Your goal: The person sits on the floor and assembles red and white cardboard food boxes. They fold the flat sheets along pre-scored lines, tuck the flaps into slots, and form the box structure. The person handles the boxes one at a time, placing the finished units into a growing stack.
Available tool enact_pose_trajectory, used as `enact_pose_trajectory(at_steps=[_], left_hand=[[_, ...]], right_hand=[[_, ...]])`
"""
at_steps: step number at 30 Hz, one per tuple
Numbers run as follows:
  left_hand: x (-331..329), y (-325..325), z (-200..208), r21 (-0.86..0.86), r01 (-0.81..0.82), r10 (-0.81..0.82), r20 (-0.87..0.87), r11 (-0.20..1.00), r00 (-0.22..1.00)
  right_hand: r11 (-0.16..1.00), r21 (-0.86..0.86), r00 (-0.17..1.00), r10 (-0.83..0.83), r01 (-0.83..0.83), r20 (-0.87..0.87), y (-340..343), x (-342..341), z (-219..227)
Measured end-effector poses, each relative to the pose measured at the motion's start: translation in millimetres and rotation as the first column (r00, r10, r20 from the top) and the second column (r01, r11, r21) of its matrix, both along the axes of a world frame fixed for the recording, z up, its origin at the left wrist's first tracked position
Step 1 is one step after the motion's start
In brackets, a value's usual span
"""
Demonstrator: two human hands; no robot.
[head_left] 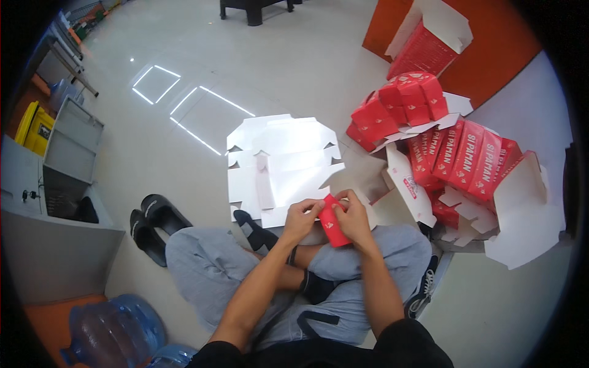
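Observation:
Between my two hands is a small red paper box (334, 228) with a small white print, held above my crossed legs. My left hand (300, 219) pinches its upper left edge, with the fingers curled. On the other side, my right hand (354, 214) grips its right edge near the top, thumb on the red face. How far the box is folded is hard to make out. Just beyond my hands, flat white die-cut box blanks (288, 141) lie stacked on the floor, with notched edges and white sides up.
At right, several red folded boxes (469, 153) fill an open carton (515, 227). Behind them are more red boxes (399, 104) and a red-and-white carton (429, 46). Black shoes (156, 224), a grey cabinet (67, 251) and a blue water jug (116, 331) are at left.

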State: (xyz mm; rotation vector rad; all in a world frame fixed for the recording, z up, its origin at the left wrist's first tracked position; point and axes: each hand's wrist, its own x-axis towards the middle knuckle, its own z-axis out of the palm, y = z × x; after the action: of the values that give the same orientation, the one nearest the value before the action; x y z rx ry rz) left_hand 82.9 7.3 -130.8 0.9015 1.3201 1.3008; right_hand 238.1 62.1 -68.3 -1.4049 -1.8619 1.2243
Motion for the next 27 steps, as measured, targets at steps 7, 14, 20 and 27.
enact_pose_trajectory(at_steps=[7,14,20,27], left_hand=[[-1.3,2.8,27.6,-0.289,0.001,0.145,0.482,0.957,0.864],[-37.0,4.5,38.9,-0.19,-0.189,0.255,0.426,0.963,0.868],[-62.3,-1.6,68.8,-0.07,-0.103,0.125,0.546,0.992,0.828],[-66.9,-5.0,83.0,0.053,-0.121,0.056,0.663,0.991,0.747]], right_hand=[[0.987,0.019,0.985,0.158,-0.157,-0.063,-9.7,-19.7,27.5],[0.949,0.315,0.99,0.041,0.003,-0.133,-5.2,-14.4,64.9],[0.771,0.582,0.966,0.217,-0.26,0.144,15.0,30.8,90.6],[0.691,0.693,0.975,0.09,-0.207,0.201,21.7,39.4,80.9]])
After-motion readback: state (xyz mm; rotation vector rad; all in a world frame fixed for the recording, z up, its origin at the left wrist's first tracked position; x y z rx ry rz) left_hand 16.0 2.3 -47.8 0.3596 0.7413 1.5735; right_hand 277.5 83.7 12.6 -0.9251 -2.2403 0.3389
